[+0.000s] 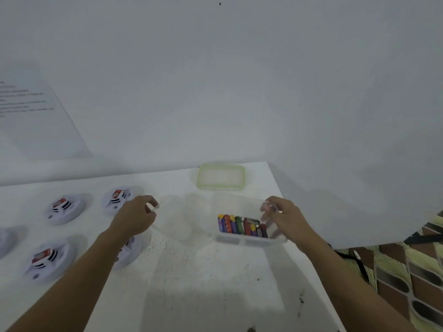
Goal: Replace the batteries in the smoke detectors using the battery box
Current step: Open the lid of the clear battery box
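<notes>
Smoke detectors (64, 207) sit at the left of our white table (203, 283); beside them our left hand (134, 216) pinches the left rim of the clear battery box (191, 219) at mid-table, coloured batteries (242, 226) lie in its right end, and our right hand (280, 216) pinches the right rim.

The right hand (282, 216) pinches the battery box (239, 240) at its three-o'clock rim, the left hand (134, 219) pinches a blurred clear container (177, 226) at the box's nine, the lid (221, 176) lies at twelve, and the smoke detectors (66, 208) lie farther toward nine.
</notes>
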Demonstrator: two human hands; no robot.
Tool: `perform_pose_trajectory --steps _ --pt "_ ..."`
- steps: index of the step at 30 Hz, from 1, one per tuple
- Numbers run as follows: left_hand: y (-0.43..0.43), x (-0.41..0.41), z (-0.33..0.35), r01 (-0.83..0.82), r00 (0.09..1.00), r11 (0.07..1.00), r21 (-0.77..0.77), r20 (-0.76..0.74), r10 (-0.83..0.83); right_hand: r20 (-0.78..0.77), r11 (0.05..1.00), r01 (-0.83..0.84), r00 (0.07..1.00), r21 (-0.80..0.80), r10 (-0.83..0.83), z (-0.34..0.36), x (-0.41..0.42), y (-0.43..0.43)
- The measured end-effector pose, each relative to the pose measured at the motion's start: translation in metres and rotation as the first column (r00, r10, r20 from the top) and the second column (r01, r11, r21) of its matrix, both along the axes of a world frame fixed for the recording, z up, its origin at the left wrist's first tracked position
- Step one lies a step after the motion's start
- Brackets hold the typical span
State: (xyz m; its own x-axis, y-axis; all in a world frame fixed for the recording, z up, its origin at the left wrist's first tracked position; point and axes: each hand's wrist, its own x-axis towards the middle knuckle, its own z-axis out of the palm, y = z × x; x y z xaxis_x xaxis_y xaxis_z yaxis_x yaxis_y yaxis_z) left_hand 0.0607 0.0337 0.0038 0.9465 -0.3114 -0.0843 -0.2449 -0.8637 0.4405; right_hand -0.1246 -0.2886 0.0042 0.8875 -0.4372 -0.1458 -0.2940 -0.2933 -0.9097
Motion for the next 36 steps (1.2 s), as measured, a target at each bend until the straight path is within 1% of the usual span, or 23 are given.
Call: perform_pose_trajectory --steps 3,6,9,12,15,18,21,25,28,30,33,36 --pt "0.004 -0.011 0.002 -0.013 0.999 1.000 -0.024 -0.033 0.012 0.028 0.995 0.081 0.996 -0.052 -0.080 0.008 0.016 -0.005" --pt "0.005 -0.023 0.001 0.022 0.994 0.998 -0.057 -0.102 -0.027 -0.003 0.986 0.124 0.992 -0.107 -0.125 0.005 0.037 -0.008" --pt "0.002 -0.036 -0.001 0.041 0.986 0.996 -0.084 -0.161 -0.054 -0.013 0.985 0.148 0.989 -0.086 -0.150 0.000 0.058 -0.006" --pt "-0.005 -0.045 0.001 0.052 0.970 0.988 -0.142 -0.228 -0.084 0.001 0.982 0.168 0.986 -0.081 -0.169 -0.005 0.075 -0.003" --pt "-0.015 -0.051 0.004 0.063 0.950 0.980 -0.187 -0.291 -0.116 0.030 0.978 0.160 0.987 -0.131 -0.158 -0.008 0.090 -0.002" --pt "-0.027 -0.056 0.005 0.076 0.940 0.971 -0.226 -0.310 -0.145 0.044 0.974 0.125 0.992 -0.188 -0.118 -0.011 0.097 -0.003" --pt "-0.041 -0.059 0.004 0.075 0.923 0.962 -0.263 -0.347 -0.167 0.045 0.978 0.087 0.996 -0.188 -0.080 -0.021 0.098 -0.005" --pt "-0.052 -0.059 0.001 0.104 0.917 0.955 -0.279 -0.346 -0.201 0.047 0.992 0.066 0.997 -0.112 -0.061 -0.032 0.095 -0.010" --pt "-0.053 -0.058 0.000 0.224 0.918 0.929 -0.295 -0.258 -0.303 0.041 0.997 0.032 0.999 -0.065 -0.030 -0.033 0.093 -0.013" --pt "-0.055 -0.057 0.000 0.278 0.907 0.916 -0.288 -0.235 -0.349 0.052 0.998 0.002 0.999 -0.069 0.002 -0.034 0.093 -0.015" --pt "-0.059 -0.053 -0.005 0.254 0.912 0.926 -0.279 -0.248 -0.325 0.082 0.997 -0.044 0.995 -0.057 0.048 -0.036 0.093 -0.016" --pt "-0.062 -0.053 -0.011 0.197 0.913 0.931 -0.308 -0.289 -0.289 0.079 0.996 -0.067 0.994 -0.054 0.071 -0.036 0.097 -0.017"
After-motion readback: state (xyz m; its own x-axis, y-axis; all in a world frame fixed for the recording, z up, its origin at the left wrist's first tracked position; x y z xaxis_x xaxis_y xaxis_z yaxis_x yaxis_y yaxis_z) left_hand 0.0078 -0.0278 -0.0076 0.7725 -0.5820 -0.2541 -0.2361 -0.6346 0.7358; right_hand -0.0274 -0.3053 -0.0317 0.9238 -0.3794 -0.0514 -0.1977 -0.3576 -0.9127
